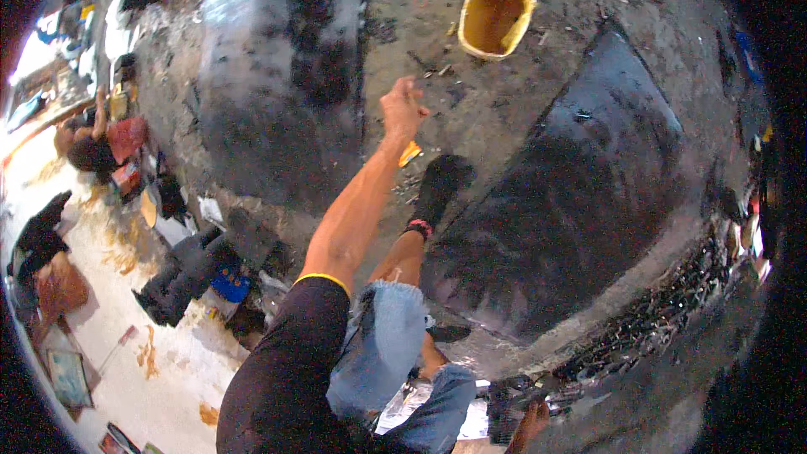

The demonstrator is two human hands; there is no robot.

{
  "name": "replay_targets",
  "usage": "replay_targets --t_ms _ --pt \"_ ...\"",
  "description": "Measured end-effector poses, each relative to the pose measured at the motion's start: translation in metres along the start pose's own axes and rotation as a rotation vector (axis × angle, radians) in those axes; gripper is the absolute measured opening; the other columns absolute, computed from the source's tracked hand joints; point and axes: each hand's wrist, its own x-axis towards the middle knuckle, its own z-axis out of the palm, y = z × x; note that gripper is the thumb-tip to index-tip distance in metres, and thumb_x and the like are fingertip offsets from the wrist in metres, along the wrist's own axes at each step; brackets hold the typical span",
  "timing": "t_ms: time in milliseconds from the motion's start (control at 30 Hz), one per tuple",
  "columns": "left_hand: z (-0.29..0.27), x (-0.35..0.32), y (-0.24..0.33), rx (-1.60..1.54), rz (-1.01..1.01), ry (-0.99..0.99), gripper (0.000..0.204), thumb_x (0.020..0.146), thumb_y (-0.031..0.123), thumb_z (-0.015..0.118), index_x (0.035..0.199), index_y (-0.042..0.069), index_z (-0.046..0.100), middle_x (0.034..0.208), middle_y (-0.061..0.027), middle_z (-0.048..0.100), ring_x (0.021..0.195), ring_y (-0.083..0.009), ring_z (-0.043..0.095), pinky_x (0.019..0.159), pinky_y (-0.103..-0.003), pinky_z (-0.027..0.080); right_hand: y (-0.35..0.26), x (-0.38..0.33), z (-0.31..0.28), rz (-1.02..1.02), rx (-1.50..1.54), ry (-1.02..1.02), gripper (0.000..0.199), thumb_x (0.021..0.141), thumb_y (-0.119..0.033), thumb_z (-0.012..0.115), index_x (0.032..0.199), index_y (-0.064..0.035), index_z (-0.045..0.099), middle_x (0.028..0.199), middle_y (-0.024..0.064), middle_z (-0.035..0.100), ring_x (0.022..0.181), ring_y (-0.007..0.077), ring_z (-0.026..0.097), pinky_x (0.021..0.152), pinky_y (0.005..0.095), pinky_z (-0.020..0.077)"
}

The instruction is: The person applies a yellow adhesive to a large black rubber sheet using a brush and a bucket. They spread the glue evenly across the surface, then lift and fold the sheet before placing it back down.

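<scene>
Yellow bucket (pixel 496 13) sits well beyond the raised left hand (pixel 402 107), bare floor between.

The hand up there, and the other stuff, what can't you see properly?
- Head view: the raised hand is curled and seen from behind, so whether it holds anything is hidden.
- The other hand is not in the picture at all.
- The yellow bucket: its inside is too blurred to tell.
- The person at the left is too small and bent by the lens.
</scene>
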Motion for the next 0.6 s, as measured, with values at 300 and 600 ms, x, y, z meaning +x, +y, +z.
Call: replay_targets --t_ms 300,600 --pt "0.073 0.015 0.027 -0.65 -0.408 -0.301 0.063 0.097 0.041 0.068 0.148 0.013 0.043 0.141 -0.0124 0.053 0.132 -0.0282 0.052 0.112 -0.051 0.043 -0.053 -0.053 -0.022 0.194 0.159 0.183 0.042 0.088 -0.015 0.074 0.12 0.0046 0.057 0.1 0.0069 0.057 0.083 0.0151 0.054 0.071 0.0287 0.0472" --pt "0.131 0.049 0.031 -0.851 -0.413 -0.27 0.064 0.094 0.023 0.072 0.146 0.007 0.039 0.152 -0.007 0.039 0.145 -0.0336 0.036 0.121 -0.056 0.034 -0.153 -0.098 0.031 0.369 0.339 0.095 0.029 0.089 -0.005 0.067 0.116 0.0058 0.062 0.102 0.0083 0.068 0.089 0.0136 0.062 0.08 0.0281 0.0506"
